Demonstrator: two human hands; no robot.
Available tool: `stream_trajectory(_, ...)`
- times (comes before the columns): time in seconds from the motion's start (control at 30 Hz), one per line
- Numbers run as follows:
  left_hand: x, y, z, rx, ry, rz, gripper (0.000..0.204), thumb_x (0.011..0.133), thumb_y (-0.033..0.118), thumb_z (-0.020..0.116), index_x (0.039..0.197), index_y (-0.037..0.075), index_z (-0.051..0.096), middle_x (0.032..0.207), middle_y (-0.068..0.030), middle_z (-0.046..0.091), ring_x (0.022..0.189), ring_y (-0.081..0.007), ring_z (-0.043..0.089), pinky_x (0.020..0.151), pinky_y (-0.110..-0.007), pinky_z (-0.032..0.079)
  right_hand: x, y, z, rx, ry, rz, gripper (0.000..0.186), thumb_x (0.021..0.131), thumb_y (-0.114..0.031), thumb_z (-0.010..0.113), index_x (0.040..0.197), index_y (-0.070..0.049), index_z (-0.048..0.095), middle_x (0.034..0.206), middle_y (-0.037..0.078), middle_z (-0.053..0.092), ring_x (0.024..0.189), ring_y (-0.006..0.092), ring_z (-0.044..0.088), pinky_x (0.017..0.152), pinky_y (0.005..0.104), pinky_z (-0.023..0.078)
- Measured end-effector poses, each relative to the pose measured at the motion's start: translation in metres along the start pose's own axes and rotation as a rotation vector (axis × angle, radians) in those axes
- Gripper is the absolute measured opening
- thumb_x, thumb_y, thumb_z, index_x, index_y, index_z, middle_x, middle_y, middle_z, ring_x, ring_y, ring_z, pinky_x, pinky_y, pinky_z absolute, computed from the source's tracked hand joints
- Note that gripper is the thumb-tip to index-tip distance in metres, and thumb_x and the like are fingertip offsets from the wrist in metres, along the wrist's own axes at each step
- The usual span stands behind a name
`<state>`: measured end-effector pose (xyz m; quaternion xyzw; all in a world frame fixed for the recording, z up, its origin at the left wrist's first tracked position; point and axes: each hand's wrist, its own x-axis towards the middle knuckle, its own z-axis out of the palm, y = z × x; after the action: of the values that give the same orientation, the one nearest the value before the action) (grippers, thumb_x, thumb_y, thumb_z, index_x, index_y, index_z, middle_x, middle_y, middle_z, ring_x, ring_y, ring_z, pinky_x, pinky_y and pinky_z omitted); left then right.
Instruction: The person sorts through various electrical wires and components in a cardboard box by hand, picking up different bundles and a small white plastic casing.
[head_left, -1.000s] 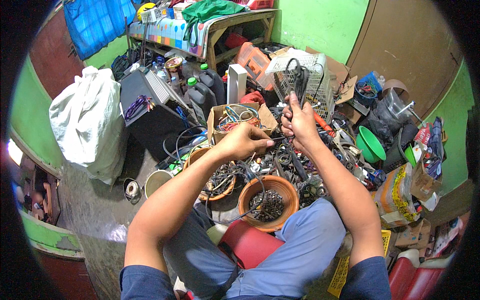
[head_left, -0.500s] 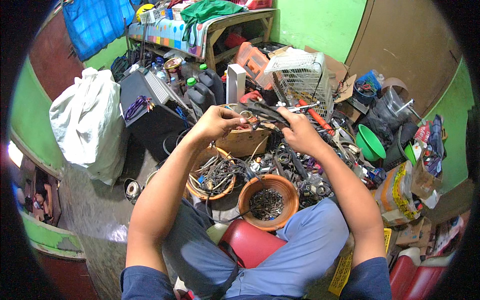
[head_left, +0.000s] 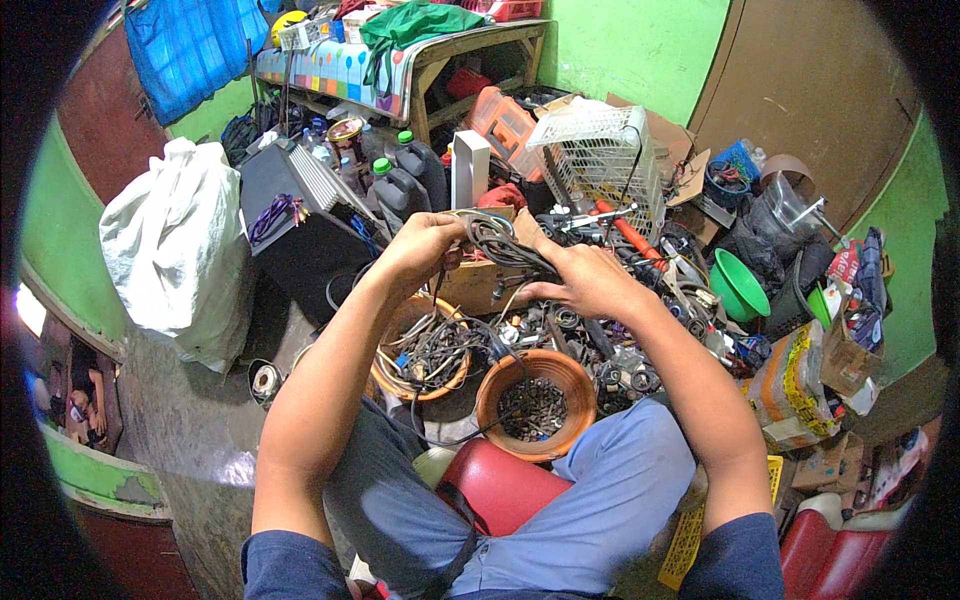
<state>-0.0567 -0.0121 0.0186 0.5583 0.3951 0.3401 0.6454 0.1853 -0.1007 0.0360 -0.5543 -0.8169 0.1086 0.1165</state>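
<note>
Above the pile, a coiled bundle of dark cable (head_left: 505,243) hangs between my two hands. My left hand (head_left: 432,246) pinches its left end, fingers closed. A dark cable end dangles beneath that hand. My right hand (head_left: 592,276) is at the bundle's other end, index finger stretched up and thumb spread apart, with the cable loops between them. Behind the bundle is a brown wooden box (head_left: 478,285). Below my hands stand a clay-coloured pot of tangled wires (head_left: 430,388) and a clay-coloured bowl (head_left: 488,410) holding small metal hardware.
Loose parts and tools are heaped to the right, with a green bowl (head_left: 740,284) and a white wire basket (head_left: 600,150). Left are a large white sack (head_left: 178,250) and dark jerrycans (head_left: 402,190). A red seat (head_left: 500,485) shows between my legs.
The dark cable bundle has turned and its loops now show fanned out between my hands. My right hand has shifted slightly, its thumb and index finger now spread apart.
</note>
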Motion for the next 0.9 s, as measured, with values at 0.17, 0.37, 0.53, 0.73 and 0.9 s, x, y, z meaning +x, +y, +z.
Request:
stream_trajectory(0.17,0.001,0.003,0.001,-0.212,-0.016,-0.071,0.017,0.097,0.018,0.062,0.096,0.003,0.068,0.073,0.0043,0.055,0.06,-0.005,0.043,0.055,-0.021,0.033,0.0,0.004,0.0,-0.044,-0.003,0.044,0.045,0.092,-0.046,0.064,0.127,-0.019,0.058,0.089,0.023,0.07,0.086,0.0437,0.068,0.072,0.0542,0.052)
stream_trajectory(0.37,-0.01,0.011,0.011,0.022,0.005,-0.013,0.02,0.097,0.023,0.064,0.095,0.004,0.068,0.073,0.0048,0.055,0.06,-0.0042,0.043,0.055,-0.021,0.034,-0.001,0.022,0.016,-0.156,0.205,-0.201,0.025,0.089,-0.028,0.067,0.11,-0.015,0.068,0.086,0.023,0.069,0.086,0.0432,0.067,0.074,0.0535,0.053)
stream_trajectory(0.53,-0.007,0.008,0.007,0.175,0.059,0.033,0.022,0.098,0.026,0.063,0.099,0.005,0.069,0.074,0.0047,0.056,0.06,-0.0044,0.044,0.055,-0.022,0.034,0.004,0.022,0.018,0.102,0.082,0.025,0.022,0.088,-0.018,0.064,0.108,-0.01,0.068,0.09,0.024,0.069,0.091,0.0427,0.067,0.08,0.0528,0.053)
stream_trajectory(0.73,-0.004,0.002,-0.006,0.395,-0.017,0.193,0.028,0.098,0.022,0.063,0.112,-0.001,0.068,0.085,-0.0001,0.066,0.072,-0.0068,0.056,0.066,-0.024,0.046,0.011,0.027,0.014,0.316,0.3,0.038,0.021,0.089,-0.007,0.056,0.107,-0.004,0.066,0.09,0.021,0.07,0.088,0.0348,0.07,0.08,0.0445,0.052)
stream_trajectory(0.9,0.004,-0.014,0.004,0.323,-0.14,0.274,0.018,0.096,0.012,0.065,0.106,-0.003,0.067,0.092,-0.0067,0.071,0.078,-0.0096,0.062,0.073,-0.027,0.051,0.016,0.027,0.025,0.688,0.381,0.06,0.032,0.102,-0.03,0.055,0.092,-0.001,0.06,0.072,0.003,0.062,0.073,0.0102,0.057,0.068,0.0323,0.048)
